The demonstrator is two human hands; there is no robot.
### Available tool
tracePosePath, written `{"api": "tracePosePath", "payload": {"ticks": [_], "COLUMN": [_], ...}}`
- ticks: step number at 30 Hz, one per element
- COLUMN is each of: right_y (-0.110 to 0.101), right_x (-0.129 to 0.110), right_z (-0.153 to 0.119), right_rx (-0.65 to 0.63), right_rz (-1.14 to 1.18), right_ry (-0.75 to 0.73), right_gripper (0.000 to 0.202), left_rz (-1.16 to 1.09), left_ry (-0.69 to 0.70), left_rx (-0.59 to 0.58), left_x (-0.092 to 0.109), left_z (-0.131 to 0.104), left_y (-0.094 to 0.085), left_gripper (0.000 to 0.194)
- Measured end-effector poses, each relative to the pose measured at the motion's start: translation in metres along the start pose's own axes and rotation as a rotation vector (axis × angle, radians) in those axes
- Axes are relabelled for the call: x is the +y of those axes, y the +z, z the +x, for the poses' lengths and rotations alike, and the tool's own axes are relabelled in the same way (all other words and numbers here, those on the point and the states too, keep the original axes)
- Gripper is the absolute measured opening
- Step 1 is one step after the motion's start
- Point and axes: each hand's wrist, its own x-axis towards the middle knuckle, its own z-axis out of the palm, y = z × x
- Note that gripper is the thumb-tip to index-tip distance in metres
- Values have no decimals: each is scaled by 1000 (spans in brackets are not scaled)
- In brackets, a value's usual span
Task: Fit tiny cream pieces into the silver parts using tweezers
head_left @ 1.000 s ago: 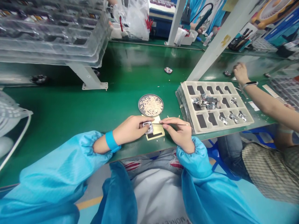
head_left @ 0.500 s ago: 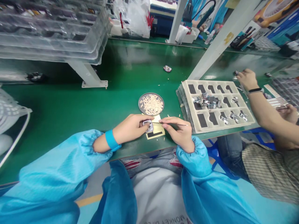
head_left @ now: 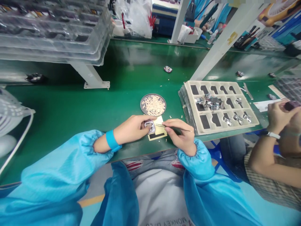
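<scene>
Green bench (head_left: pixel 117 106), glossy, racks beyond. Head view: small pale-rimmed casing (head_left: pixel 151 126) over the left of a yellow sheet (head_left: pixel 160 131), pinched by the left hand (head_left: pixel 131 128) at nine o'clock. Right hand (head_left: pixel 181 133), four o'clock, grips slim tweezers (head_left: pixel 178 128), tips just off the casing, slightly parted. Casing probably light, stiff, slick, fragile inside; best held by its rim. Bench edge near at six; dish (head_left: pixel 141 106) close at twelve; tray (head_left: pixel 204 130) toward two; open room at ten.
</scene>
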Motion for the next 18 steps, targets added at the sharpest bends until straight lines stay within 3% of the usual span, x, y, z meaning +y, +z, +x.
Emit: {"api": "tracePosePath", "payload": {"ticks": [13,18], "right_y": [-1,-4], "right_x": [2,5], "right_z": [-1,0], "right_rx": [-65,-89], "right_rz": [-14,165], "right_ry": [47,197], "right_gripper": [12,5], "left_rz": [5,23], "left_ry": [16,17], "left_rx": [18,5], "left_x": [0,0], "left_z": [-1,-1], "left_y": [0,-1], "left_gripper": [34,35]}}
